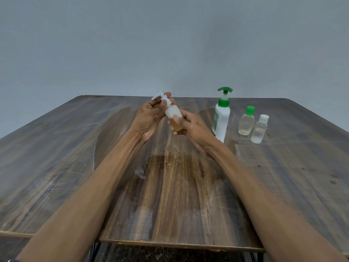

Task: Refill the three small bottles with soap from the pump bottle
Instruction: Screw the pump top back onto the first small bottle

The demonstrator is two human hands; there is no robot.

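Note:
A small frosted bottle (172,112) with a white pump top and some amber liquid low inside is tilted in the air above the table's middle. My right hand (188,124) grips its lower body. My left hand (149,118) pinches the white pump collar at its neck. To the right stands the white pump bottle (221,120) with a green pump head. Beside it are a small clear bottle with a green cap (246,121) and a small clear bottle with a white cap (259,130), both upright and capped.
The wooden table (170,186) has a worn, streaked top and a wet-looking patch around the bottles at the right. A plain grey wall stands behind its far edge. The near edge is chipped.

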